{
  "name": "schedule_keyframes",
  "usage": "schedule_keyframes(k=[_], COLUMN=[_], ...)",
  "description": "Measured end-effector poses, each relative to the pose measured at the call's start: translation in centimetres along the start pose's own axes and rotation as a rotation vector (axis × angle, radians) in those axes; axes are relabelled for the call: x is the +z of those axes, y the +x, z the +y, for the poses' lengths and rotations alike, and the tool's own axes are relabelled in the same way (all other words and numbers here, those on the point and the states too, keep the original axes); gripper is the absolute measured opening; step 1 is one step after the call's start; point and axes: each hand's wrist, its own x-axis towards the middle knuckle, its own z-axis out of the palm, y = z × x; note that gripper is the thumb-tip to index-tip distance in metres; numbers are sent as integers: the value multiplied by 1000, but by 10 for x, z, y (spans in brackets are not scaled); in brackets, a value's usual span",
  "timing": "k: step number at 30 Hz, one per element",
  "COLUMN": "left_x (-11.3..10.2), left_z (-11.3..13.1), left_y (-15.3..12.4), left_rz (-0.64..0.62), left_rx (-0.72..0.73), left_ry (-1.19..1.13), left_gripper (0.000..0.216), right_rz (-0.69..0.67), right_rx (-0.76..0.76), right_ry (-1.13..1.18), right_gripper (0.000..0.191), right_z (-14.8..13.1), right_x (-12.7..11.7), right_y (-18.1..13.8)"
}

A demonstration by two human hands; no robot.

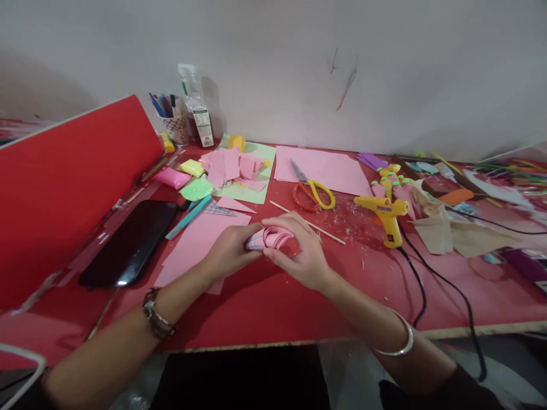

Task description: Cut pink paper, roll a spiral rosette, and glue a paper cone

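Note:
Between my two hands is a rolled strip of pink paper point(277, 236), with blue lines drawn on its outer side and its coiled end turned toward the right. My left hand point(233, 250) grips the roll's left end, fingers closed against it. Curved around the right end, my right hand point(301, 250) has its thumb below and fingers above, touching the paper. Under and left of my left hand lie flat pink sheets point(192, 256). A thin wooden stick point(329, 232) lies just behind my right hand. Scissors point(314, 191) with red and yellow handles rest farther back.
A yellow glue gun point(387, 219) stands at right, its black cord trailing over the front edge. At left are a black phone point(130, 242), a teal cutter point(188, 218) and a red board point(81, 182). A glass bottle point(200, 117) and pen cup point(176, 130) stand by the wall.

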Motion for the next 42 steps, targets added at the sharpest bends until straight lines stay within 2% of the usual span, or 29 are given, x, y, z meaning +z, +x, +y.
schedule_keyframes(k=[6,12,31,38,42], left_x=[0,0,0,1,2], left_z=[3,2,1,3,4], left_y=[1,1,2,4,4], left_rz=[6,4,-2,-34,-4], left_rx=[-59,-55,-177,-180,-203], left_ry=[38,27,45,-158,-214], left_gripper=[15,16,14,18,17], right_rz=[-4,-17,-94,-89,-54], right_rx=[78,87,101,109,65], right_ry=[50,117,-6,28,58], right_gripper=[21,29,22,28,21], right_z=[0,1,3,2,1], right_x=[0,1,4,3,1], right_y=[1,1,2,0,1])
